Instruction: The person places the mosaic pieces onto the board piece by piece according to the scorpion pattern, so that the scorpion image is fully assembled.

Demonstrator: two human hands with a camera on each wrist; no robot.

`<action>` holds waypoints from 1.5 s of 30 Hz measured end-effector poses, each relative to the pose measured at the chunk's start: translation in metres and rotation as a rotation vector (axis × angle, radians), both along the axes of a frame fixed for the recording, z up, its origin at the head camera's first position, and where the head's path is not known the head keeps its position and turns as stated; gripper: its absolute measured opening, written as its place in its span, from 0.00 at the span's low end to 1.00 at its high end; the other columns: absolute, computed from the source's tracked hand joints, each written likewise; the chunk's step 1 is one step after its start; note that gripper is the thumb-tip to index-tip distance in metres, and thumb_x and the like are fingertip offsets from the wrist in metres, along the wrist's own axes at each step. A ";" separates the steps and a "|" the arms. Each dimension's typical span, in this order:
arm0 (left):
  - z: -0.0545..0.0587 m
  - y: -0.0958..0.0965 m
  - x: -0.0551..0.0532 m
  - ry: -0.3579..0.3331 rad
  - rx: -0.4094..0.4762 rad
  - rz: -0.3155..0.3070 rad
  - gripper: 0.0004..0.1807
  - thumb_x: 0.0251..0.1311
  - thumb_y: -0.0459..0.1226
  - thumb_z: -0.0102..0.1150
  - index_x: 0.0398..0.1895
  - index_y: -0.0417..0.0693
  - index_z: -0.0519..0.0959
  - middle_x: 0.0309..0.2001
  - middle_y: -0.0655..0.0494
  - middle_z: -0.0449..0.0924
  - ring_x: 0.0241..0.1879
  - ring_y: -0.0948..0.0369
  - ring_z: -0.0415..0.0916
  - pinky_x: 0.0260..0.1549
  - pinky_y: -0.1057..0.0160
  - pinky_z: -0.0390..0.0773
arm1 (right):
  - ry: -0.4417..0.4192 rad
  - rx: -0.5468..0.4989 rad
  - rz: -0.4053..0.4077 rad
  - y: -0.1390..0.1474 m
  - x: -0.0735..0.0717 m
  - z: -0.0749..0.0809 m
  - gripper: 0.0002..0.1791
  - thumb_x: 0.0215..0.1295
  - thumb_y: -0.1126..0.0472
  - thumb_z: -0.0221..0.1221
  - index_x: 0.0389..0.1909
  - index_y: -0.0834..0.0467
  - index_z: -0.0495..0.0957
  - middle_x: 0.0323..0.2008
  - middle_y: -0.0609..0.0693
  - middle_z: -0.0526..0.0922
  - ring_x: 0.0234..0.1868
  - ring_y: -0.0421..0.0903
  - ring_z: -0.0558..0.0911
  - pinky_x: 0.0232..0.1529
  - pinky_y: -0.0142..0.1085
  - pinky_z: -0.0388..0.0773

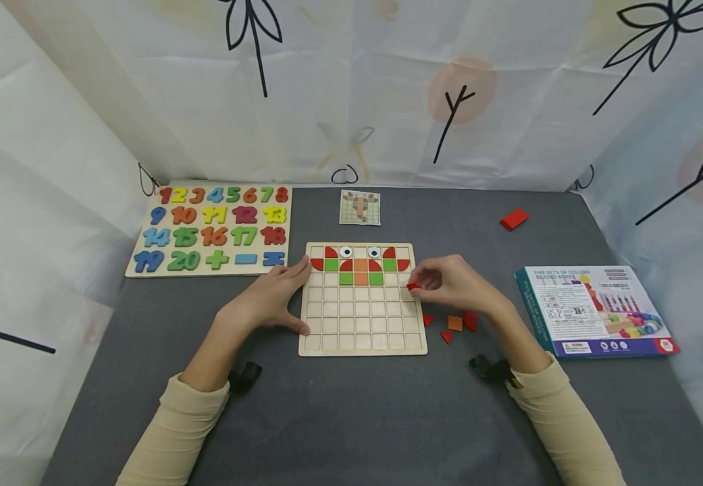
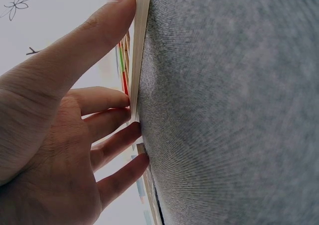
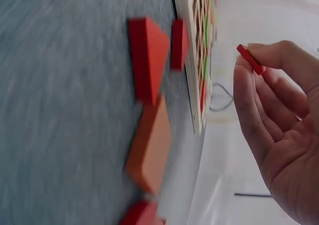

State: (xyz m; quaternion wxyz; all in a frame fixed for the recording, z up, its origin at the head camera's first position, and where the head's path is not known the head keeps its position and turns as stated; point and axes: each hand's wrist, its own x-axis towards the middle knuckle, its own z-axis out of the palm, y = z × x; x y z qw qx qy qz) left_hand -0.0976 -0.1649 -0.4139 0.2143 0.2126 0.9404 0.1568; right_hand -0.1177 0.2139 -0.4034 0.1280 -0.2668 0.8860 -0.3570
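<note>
Grid board [image 1: 362, 325]: one red piece [image 1: 413, 287] pinched at its right edge

It lies flat on the counter [image 1: 351, 418], its nearest rows bare. Just off its right edge lie two red triangles [image 1: 446, 336], an orange square [image 1: 455, 324] and more red pieces [image 1: 470, 320], hard to count. Farther right of the board is a printed box [image 1: 594, 310]. At the board's left edge the left hand [image 1: 272, 297] is spread, thumb and fingertips touching the wood; at its right edge the right hand [image 1: 453, 282] pinches the red piece between thumb and fingers, off the counter. The board's farther rows carry coloured tiles [image 1: 346, 278] and two eye discs [image 1: 346, 252]. A number board [image 1: 236, 270] lies left of it, a pattern card [image 1: 360, 207] beyond its far edge, a red block [image 1: 514, 219] beyond and to its right.

The step in hand looks like laying the pattern piece by piece; the next move likely calls for turning the red piece to match a cell, lowering it flat and letting go
</note>
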 end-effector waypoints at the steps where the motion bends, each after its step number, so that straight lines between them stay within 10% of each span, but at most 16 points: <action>1: 0.000 0.000 0.000 -0.001 0.000 0.001 0.73 0.45 0.58 0.87 0.88 0.42 0.51 0.90 0.46 0.45 0.81 0.39 0.59 0.77 0.39 0.69 | -0.004 -0.001 0.014 -0.003 -0.001 0.000 0.08 0.68 0.66 0.72 0.46 0.60 0.89 0.37 0.50 0.91 0.37 0.39 0.86 0.42 0.31 0.87; 15: -0.002 0.000 -0.002 -0.003 -0.005 0.005 0.74 0.45 0.58 0.87 0.89 0.43 0.50 0.90 0.47 0.46 0.81 0.39 0.59 0.77 0.39 0.69 | -0.044 -0.056 0.139 -0.040 -0.013 -0.014 0.06 0.72 0.66 0.69 0.46 0.58 0.91 0.42 0.48 0.93 0.42 0.39 0.88 0.49 0.36 0.87; 45: -0.001 0.001 -0.001 -0.008 -0.005 0.011 0.75 0.44 0.58 0.87 0.89 0.42 0.50 0.90 0.46 0.46 0.80 0.40 0.59 0.76 0.39 0.70 | -0.094 0.041 0.013 -0.056 -0.015 -0.008 0.04 0.68 0.62 0.73 0.40 0.58 0.92 0.40 0.51 0.94 0.40 0.45 0.93 0.43 0.39 0.88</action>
